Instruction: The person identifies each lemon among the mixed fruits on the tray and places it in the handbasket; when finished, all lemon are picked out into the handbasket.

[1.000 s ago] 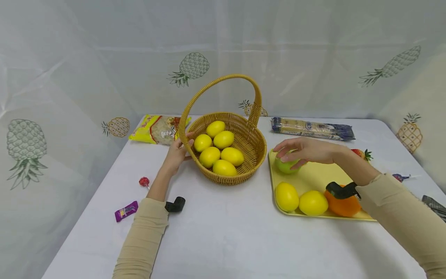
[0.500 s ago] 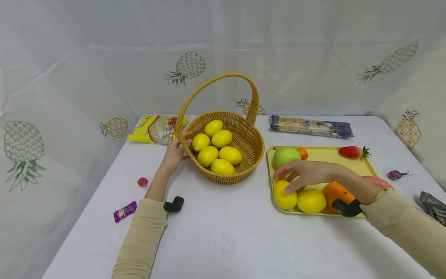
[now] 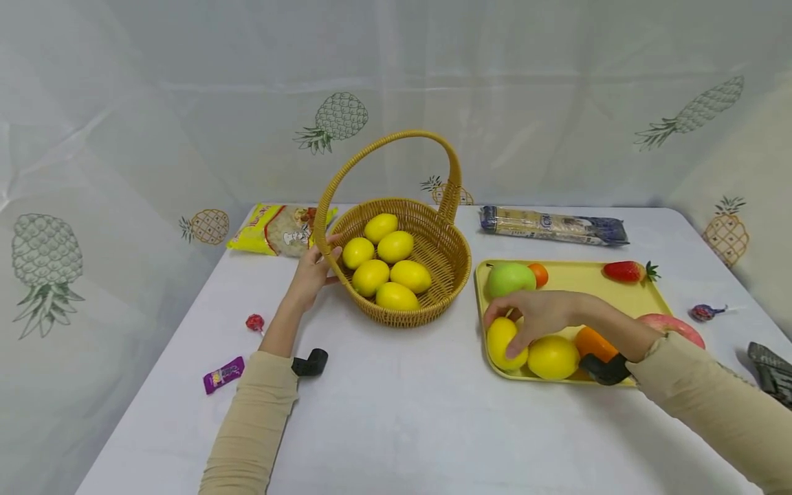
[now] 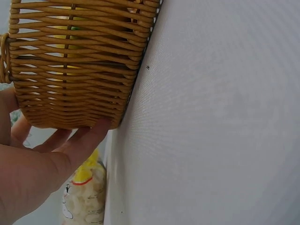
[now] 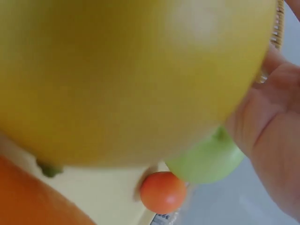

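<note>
A yellow lemon [image 3: 502, 335] lies in the front left corner of the yellow tray [image 3: 575, 275]. My right hand [image 3: 544, 313] grips it from above, thumb on the near side and fingers on the far side. Beside it rests a second lemon [image 3: 553, 357], and a green apple [image 3: 511, 280] sits behind. My left hand [image 3: 308, 278] touches the wicker basket [image 3: 442, 282] at its left side. In the left wrist view, its fingers [image 4: 86, 143] lie fairly straight against the woven outer wall. Inside the basket are several lemons [image 3: 396, 297].
The tray also bears a small orange-red fruit [image 3: 538, 275], a strawberry [image 3: 623, 271], an orange [image 3: 595, 344] and a pink-red fruit [image 3: 671, 326]. Around stand a yellow bag [image 3: 284, 230], a noodle packet [image 3: 551, 225], lollipops [image 3: 254, 322] and a purple sweet [image 3: 224, 375].
My right hand has moved from over the green apple down to the front left lemon, and its fingers have closed round it. My left hand stays at the basket.
</note>
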`<state>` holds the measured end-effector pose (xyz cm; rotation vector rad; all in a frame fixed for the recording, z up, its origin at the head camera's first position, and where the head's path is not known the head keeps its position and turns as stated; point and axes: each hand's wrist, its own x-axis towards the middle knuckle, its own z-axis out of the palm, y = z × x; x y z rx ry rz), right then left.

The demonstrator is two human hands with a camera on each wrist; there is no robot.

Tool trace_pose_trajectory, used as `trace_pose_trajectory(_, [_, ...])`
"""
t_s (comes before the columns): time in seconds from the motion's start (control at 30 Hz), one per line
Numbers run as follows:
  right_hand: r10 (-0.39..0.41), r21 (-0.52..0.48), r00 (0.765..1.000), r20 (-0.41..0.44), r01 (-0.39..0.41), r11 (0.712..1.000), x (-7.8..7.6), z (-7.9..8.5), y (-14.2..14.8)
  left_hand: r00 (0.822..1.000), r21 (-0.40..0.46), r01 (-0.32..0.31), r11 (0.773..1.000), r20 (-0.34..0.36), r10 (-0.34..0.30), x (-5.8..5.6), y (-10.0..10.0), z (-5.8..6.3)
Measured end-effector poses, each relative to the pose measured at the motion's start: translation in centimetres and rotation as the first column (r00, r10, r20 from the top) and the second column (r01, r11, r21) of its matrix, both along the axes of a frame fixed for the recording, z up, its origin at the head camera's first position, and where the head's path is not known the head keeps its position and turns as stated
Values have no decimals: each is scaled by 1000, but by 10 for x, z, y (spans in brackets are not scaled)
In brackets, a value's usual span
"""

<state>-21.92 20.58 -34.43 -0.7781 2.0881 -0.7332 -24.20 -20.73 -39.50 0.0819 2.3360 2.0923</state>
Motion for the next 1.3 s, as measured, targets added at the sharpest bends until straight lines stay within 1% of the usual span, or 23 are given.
trace_pose_trajectory(0.07, [-12, -29, 1000, -1, 12, 1000, -2, 2, 3, 1000, 0, 5, 1000, -1, -5, 0, 0, 1])
trace_pose_trajectory(0.17, [-7, -119, 1000, -14, 5, 993, -8, 11, 7, 1000, -2, 7, 1000, -3, -8, 0, 1, 2])
trace_pose_trajectory(0.3, [-22, -223, 997, -72, 5, 975, -22, 36, 5, 1000, -13, -1, 1000, 0, 1, -1, 0, 4])
trace_pose_trajectory(0.4, [-76, -231, 993, -93, 53, 971, -33, 57, -5, 1000, -17, -4, 1000, 3, 4, -1, -1, 4])
trace_pose_trajectory(0.5, [-108, -211, 988, -113, 82, 974, -44, 69, -21, 1000, -8, -6, 1000, 10, 6, 0, -1, 3])
trace_pose_trajectory(0.6, [-99, -182, 986, -133, 74, 980, -55, 67, -40, 1000, 6, -5, 1000, 10, 5, 0, 0, 1])
trace_pose_trajectory(0.7, [-89, -154, 992, -86, 75, 985, -64, 59, -58, 1000, 12, -3, 1000, 9, 3, 1, 1, 0])
trace_pose_trajectory(0.83, [-66, -129, 998, -23, 63, 990, -71, 47, -80, 1000, 17, -2, 1000, 6, 1, 1, 2, -1])
trace_pose_trajectory(0.97, [-22, -51, 998, -63, 19, 999, -74, 36, -96, 1000, 18, 2, 1000, 8, -2, 0, 3, -2])
trace_pose_trajectory(1.07, [13, 15, 995, -102, -11, 1000, -73, 32, -104, 1000, 14, 6, 1000, 3, -6, 1, 3, -1])
trace_pose_trajectory(1.13, [20, 49, 994, -111, -15, 999, -72, 30, -109, 1000, 17, 1, 1000, 1, -1, 0, 3, 0])
trace_pose_trajectory(1.3, [26, 89, 993, -112, -16, 996, -70, 25, -119, 1000, 18, -10, 1000, 3, 10, -1, 1, 0])
